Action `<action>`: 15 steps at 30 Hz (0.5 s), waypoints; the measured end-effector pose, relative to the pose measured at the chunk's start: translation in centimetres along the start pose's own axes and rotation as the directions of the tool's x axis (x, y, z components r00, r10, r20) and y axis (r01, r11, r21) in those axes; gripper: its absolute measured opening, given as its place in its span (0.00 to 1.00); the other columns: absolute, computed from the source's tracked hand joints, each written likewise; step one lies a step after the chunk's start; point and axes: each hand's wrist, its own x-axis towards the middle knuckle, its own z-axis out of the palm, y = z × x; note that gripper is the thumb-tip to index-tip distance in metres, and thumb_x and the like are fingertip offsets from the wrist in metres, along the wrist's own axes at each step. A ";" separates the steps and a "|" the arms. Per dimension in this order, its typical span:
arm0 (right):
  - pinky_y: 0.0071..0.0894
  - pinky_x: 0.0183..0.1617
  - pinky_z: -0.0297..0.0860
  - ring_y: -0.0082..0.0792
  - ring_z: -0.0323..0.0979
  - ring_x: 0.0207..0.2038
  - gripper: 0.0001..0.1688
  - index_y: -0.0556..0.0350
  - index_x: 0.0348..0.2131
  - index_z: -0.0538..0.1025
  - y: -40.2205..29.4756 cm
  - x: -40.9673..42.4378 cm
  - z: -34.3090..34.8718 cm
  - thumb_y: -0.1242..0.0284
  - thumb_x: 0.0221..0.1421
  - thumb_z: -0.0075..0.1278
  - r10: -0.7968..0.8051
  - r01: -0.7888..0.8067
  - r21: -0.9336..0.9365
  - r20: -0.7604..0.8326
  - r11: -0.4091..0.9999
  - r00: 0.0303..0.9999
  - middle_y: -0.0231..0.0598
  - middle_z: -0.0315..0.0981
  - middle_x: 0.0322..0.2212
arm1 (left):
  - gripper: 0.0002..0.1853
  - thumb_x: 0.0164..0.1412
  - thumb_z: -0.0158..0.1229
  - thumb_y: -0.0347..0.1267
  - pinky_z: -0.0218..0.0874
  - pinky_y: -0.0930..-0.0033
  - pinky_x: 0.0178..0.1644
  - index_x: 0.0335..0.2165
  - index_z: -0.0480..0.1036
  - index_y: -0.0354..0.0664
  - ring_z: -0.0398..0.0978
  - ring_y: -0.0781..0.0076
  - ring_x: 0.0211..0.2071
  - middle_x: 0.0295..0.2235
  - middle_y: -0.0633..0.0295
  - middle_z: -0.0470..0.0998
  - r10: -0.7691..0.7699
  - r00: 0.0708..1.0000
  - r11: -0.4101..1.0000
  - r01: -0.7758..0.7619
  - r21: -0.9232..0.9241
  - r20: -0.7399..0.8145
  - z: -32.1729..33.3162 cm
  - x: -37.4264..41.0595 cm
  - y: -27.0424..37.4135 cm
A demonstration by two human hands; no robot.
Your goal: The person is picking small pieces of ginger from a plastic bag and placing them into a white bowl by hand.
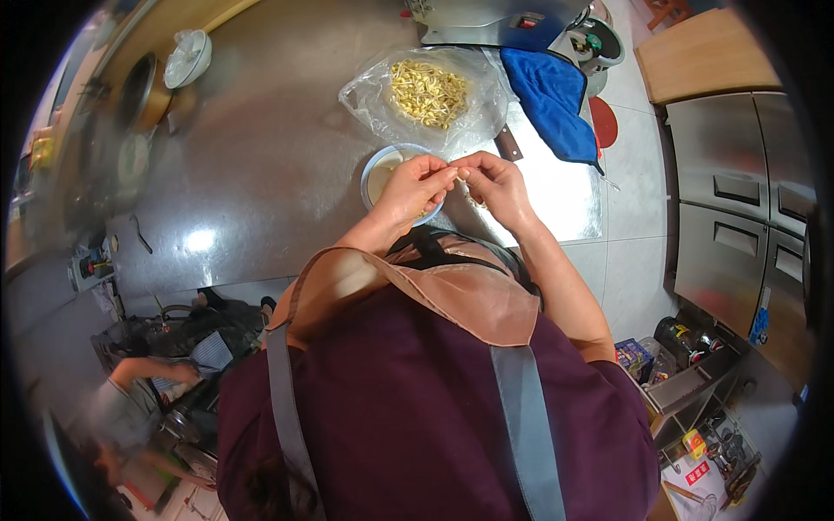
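Observation:
My left hand (420, 185) and my right hand (492, 185) meet with their fingertips pinched together. A small pale piece, which looks like a bean sprout (460, 174), shows between them, mostly covered by the fingers. Below my left hand stands a blue-rimmed bowl (369, 170), partly hidden by that hand and wrist. Some small brownish scraps (474, 199) lie on the table under my right hand. Beyond both hands, a heap of yellow soybean sprouts (427, 93) rests on a spread clear plastic bag (366, 91).
A brown-handled knife (509, 144) lies right of the bag, its blade hidden. A blue cloth (550, 98) hangs over the right edge of the steel table (260, 163). A metal appliance (495, 26) stands at the back. Another person (127, 410) works at lower left, beside a stove.

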 end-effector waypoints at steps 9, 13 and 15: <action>0.20 0.36 0.65 0.19 0.69 0.31 0.09 0.62 0.35 0.75 -1.2 0.0 1.0 0.74 0.53 0.52 0.047 -0.049 -0.047 -0.034 0.998 0.998 0.32 0.74 0.28 | 0.05 0.61 0.51 0.30 0.49 0.85 0.21 0.32 0.68 0.39 0.60 0.88 0.21 0.24 0.70 0.69 0.041 0.999 0.997 -0.041 -0.062 0.003 -0.4 -0.2 -0.2; 0.26 0.34 0.66 0.27 0.71 0.30 0.09 0.62 0.33 0.76 0.2 0.5 0.8 0.74 0.51 0.54 -0.103 0.084 -0.199 -0.086 0.976 0.991 0.37 0.75 0.27 | 0.06 0.61 0.51 0.30 0.49 0.85 0.21 0.33 0.68 0.38 0.60 0.87 0.21 0.25 0.70 0.69 0.039 0.999 0.998 -0.040 -0.055 -0.016 -0.2 0.1 -0.6; 0.30 0.34 0.67 0.33 0.72 0.29 0.08 0.61 0.31 0.76 0.5 0.6 0.8 0.75 0.49 0.54 -0.231 0.188 -0.333 -0.095 0.924 0.968 0.42 0.75 0.27 | 0.06 0.61 0.51 0.30 0.49 0.85 0.21 0.33 0.68 0.38 0.60 0.87 0.21 0.25 0.70 0.69 0.036 0.999 0.998 -0.036 -0.054 -0.013 -0.3 0.1 -0.7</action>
